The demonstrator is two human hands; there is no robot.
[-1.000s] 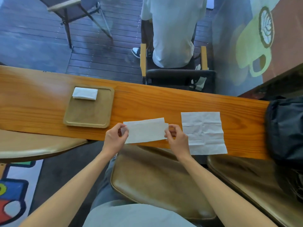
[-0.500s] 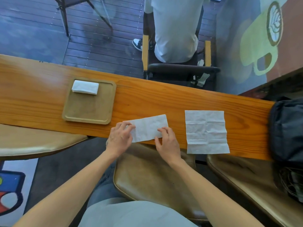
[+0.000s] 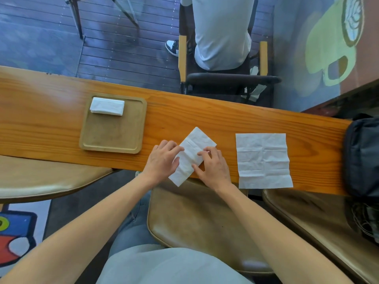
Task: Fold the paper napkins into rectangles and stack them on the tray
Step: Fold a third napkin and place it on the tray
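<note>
Both hands, left (image 3: 162, 160) and right (image 3: 213, 167), press flat on a folded napkin (image 3: 194, 148). It lies slanted on the tabletop (image 3: 205, 119). The tray (image 3: 112, 136) sits left of the hands.

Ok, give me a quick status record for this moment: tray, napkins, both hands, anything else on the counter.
tray: on the wooden counter, left of the hands
folded napkin: one, lying at the tray's far left corner
napkin in work: folded to a strip, lying diagonally, near end over the counter edge
left hand: flat on the strip's left side
right hand: fingers pressing the strip's right side
open napkin: unfolded, creased, right of the hands
black bag: at the counter's right end
</note>
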